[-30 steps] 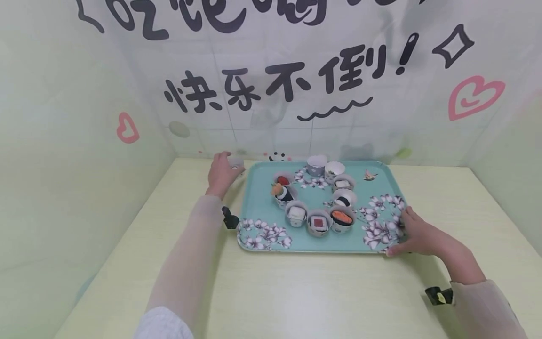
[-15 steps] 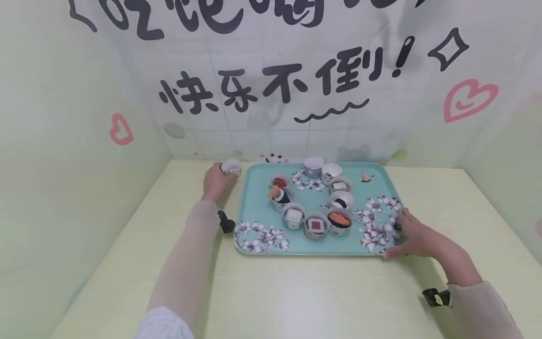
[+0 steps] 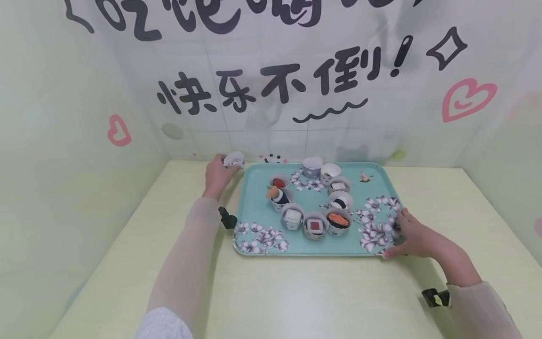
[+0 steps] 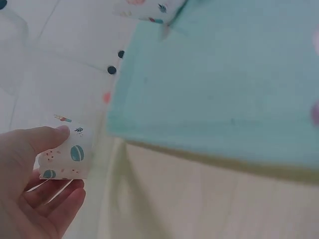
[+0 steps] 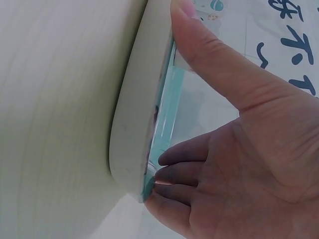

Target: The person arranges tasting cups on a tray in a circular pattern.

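Note:
At the back left my left hand [image 3: 217, 175] pinches a white paper cup [image 4: 75, 157] between thumb and fingers. The cup, printed with teal and reddish shapes, is tilted and held just outside the tray; something small and pale shows inside, too small to tell. A teal flowered tray [image 3: 305, 247] lies on the table. My right hand [image 3: 417, 235] is spread at the tray's front right corner, thumb at the front edge, fingertips touching the right rim. On the tray, several paper cups holding toy-like sushi form a loop, among them an orange-topped piece [image 3: 338, 219] and a red-centred one [image 3: 314, 226].
A grey dotted cup [image 3: 312, 169] and a white cup [image 3: 330, 172] stand at the loop's back. Pale wood tabletop [image 3: 271, 292] extends in front of the tray. A wall sheet with dark lettering [image 3: 281, 82] hangs close behind, and pale side walls flank the table.
My left hand has raised the paper cup slightly and tilted its opening toward me since half a second ago. My right hand stays at the tray corner; the view has shifted a little.

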Tool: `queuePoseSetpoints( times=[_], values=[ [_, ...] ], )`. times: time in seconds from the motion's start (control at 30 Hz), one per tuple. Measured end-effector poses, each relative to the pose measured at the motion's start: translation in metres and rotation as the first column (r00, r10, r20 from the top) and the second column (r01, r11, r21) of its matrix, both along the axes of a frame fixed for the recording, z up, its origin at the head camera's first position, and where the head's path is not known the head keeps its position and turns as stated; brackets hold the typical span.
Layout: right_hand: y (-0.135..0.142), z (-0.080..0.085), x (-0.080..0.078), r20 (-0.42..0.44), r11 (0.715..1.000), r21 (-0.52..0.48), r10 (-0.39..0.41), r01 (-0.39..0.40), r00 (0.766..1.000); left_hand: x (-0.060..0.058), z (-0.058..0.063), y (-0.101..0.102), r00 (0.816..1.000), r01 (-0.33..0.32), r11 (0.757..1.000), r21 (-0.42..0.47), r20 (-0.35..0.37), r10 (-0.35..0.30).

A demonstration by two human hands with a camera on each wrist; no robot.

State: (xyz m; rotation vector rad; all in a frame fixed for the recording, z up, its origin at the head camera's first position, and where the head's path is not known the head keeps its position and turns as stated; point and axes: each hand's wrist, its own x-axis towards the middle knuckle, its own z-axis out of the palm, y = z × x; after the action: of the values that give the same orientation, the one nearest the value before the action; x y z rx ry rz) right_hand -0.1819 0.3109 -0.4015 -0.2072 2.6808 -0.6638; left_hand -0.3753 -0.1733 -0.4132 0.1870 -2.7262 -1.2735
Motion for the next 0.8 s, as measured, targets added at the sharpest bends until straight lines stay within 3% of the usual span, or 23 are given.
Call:
queuePoseSetpoints(
  times=[0.17, 0.4, 0.63, 0.8],
  values=[
    [0.001, -0.002, -0.001, 0.001, 1.000, 0.002, -0.001, 0.001, 1.000, -0.001, 0.015, 0.016, 0.999, 0.044, 0.999, -0.008, -0.029, -0.044],
    [0.003, -0.007, -0.002, -0.001, 1.000, -0.010, 0.002, -0.002, 1.000, 0.003, 0.030, 0.049, 0.991, 0.137, 0.990, -0.017, 0.008, -0.136],
    [0.004, -0.008, -0.002, -0.004, 1.000, -0.013, 0.002, -0.002, 1.000, 0.000, 0.030, 0.080, 0.952, 0.305, 0.951, -0.044, 0.028, -0.304],
    [0.004, -0.008, -0.003, -0.007, 1.000, -0.012, 0.004, -0.004, 1.000, -0.001, 0.029, 0.096, 0.923, 0.383, 0.922, -0.060, 0.059, -0.379]
  ],
)
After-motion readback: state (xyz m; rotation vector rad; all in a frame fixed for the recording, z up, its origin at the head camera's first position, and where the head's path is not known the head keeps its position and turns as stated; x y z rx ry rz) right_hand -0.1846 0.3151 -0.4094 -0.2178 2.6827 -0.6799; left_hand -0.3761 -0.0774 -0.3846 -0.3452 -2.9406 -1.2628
